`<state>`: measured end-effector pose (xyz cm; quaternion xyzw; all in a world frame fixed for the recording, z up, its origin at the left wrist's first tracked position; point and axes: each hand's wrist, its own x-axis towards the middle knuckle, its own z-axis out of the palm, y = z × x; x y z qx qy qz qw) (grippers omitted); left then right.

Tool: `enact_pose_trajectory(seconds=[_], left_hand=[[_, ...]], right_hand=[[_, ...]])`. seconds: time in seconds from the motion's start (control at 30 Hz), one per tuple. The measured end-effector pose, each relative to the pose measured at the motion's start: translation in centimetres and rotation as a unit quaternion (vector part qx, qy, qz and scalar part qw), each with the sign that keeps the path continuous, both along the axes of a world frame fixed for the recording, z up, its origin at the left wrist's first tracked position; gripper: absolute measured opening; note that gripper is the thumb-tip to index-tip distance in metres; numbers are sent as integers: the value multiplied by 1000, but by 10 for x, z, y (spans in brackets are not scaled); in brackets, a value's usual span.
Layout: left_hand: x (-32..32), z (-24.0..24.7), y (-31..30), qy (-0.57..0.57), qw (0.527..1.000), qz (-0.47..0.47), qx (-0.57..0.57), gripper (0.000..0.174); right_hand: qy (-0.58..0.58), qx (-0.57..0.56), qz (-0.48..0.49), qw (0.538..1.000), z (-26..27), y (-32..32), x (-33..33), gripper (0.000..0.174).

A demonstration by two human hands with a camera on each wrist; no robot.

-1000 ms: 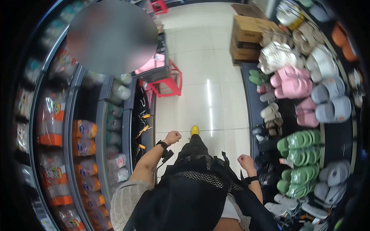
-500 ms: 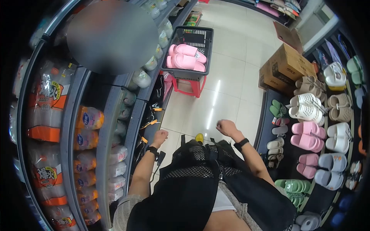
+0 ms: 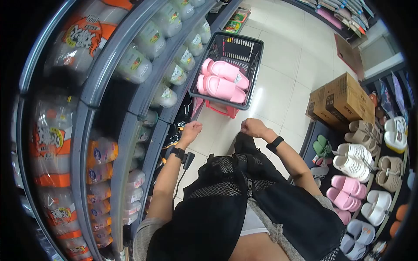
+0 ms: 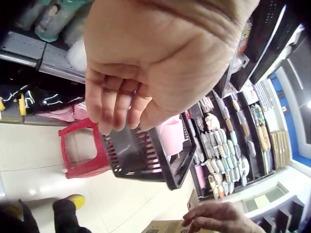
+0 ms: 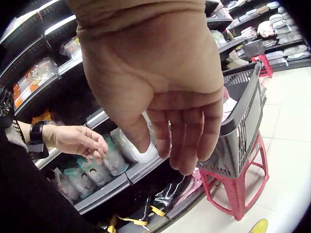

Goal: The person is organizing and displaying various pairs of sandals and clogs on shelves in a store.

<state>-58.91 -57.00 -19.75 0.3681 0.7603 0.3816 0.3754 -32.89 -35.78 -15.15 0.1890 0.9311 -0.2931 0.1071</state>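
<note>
In the head view a dark basket [image 3: 257, 71] holding pink slippers [image 3: 221, 88] rests on a red stool [image 3: 222, 108]. My left hand [image 3: 190, 131] is below its near left corner, apart from it, beside the shelf. My right hand [image 3: 254, 128] hangs below the near right corner, also apart. The left wrist view shows my left hand [image 4: 155, 63] empty, fingers loosely bent, in front of the basket [image 4: 141, 155]. Seen from the right wrist, my right hand [image 5: 155, 87] is empty too, fingers hanging loosely, with the basket [image 5: 243, 131] behind it.
Shelves [image 3: 102, 93] of wrapped bowls and cups run along the left. On the right stand cardboard boxes [image 3: 344, 100] and a rack of slippers, with white clogs [image 3: 352, 162] and pink pairs [image 3: 346, 191]. Tiled floor [image 3: 276, 87] lies between.
The basket and stool appear nearer and lower in the head view than before. Both hands have risen toward the basket, and the right hand has swung inward from the side.
</note>
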Motion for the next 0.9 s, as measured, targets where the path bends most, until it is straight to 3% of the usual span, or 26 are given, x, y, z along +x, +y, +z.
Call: enact_pose_trajectory(seconds=[0.1,0.17,0.2,0.33,0.5,0.57,0.7,0.77,0.83,0.9], left_hand=[[-17,6,66,-12,999,37,-19,22],[-25,14,124,107,992,68,-16,31],[-30,18,143,81,991,84,-60,44],[-50,-2,206,183,976,111,-39,52],[-61,-18,227,99,986,109,-77,57],[-61,-10,230,85,987,116,-74,55],[-74,-29,234,82,992,64,-65,51],[-78,-17,241,87,994,48,-40,52],[-80,8,245,83,991,26,-101,44],[-87,23,250,64,995,24,-67,39]], right_hand=[[-17,-11,4,1000,-4,59,-14,23],[3,-69,-37,997,-9,108,-28,22],[16,-76,-36,996,-10,124,-35,21],[67,-54,-29,996,3,175,-69,28],[48,-99,-75,991,-13,206,-122,34],[127,-31,-119,984,-16,205,-130,33],[118,-71,-123,983,-12,208,-152,29],[93,-85,-131,983,-6,211,-157,27],[71,-101,-140,982,2,212,-159,26],[86,-109,-200,970,10,218,-161,24]])
